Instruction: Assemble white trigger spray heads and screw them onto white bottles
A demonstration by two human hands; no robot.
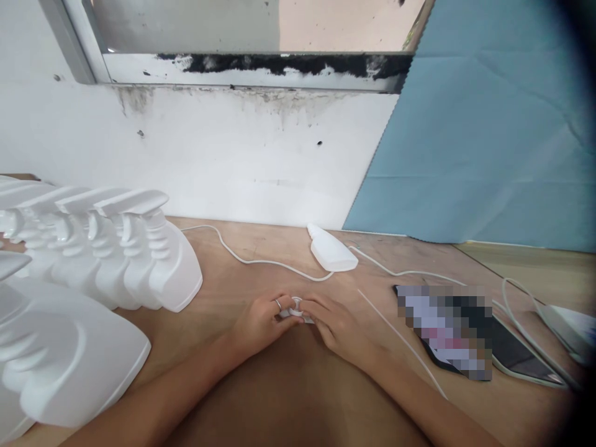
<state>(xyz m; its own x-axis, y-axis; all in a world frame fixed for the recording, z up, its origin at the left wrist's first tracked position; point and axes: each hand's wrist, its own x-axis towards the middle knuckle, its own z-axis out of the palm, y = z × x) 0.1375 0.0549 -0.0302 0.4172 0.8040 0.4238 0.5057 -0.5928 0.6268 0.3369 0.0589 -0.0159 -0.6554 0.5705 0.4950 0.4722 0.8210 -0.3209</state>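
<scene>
Close together over the wooden table, my left hand (263,321) and my right hand (334,320) pinch a small white part (296,305) between their fingertips. It has a rounded, ring-like middle, and its exact kind is not clear. A thin ring sits on a finger of my left hand. Beyond both hands lies a white plastic piece (331,249) with a broad flat end and a narrow ridged end, apart from my fingers. To the left stand several white moulded pieces (179,273) with wavy, ribbed sides, lined up in a row.
Another white moulded piece (93,347) is nearer at left. On the right lie a phone (447,335) with a blurred screen and a second dark-screened device (521,351). A white cable (261,262) runs along the back of the table (223,372), below a white wall (233,155) and blue cloth (488,136).
</scene>
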